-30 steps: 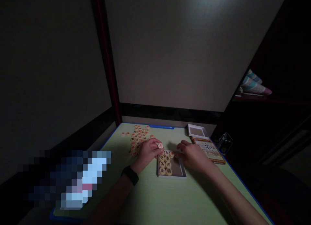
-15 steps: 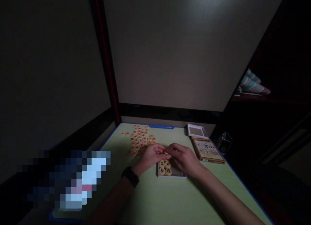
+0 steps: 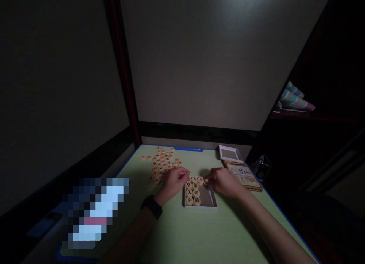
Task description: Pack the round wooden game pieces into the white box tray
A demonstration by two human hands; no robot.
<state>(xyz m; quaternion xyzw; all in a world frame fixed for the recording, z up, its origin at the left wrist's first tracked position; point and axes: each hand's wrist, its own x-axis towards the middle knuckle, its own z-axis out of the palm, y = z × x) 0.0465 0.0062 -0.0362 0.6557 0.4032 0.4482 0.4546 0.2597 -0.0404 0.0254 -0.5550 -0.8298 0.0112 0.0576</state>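
A shallow white-rimmed box tray [image 3: 211, 207] lies in front of me on the table. Round wooden Chinese chess pieces [image 3: 196, 193] with black characters fill its left side in two columns, and a red-marked piece [image 3: 200, 181] lies in the top row. At the tray's top right corner, my right hand [image 3: 225, 181] is closed in a pinch on a Chinese chess piece [image 3: 206, 182]. My left hand [image 3: 174, 182], wearing a dark wristband, has its fingertips pressed together by the top left corner; what they hold, if anything, is hidden.
Many loose chess pieces [image 3: 162, 161] lie spread at the back left of the green table [image 3: 182, 233]. On the right are a printed game box [image 3: 243, 175] and an upturned white lid [image 3: 229, 154]. A pixelated bright patch [image 3: 98, 211] covers the left edge.
My hands, together over the tray before, have moved apart, the left to the left and the right to the right. The tray's upper pieces now show.
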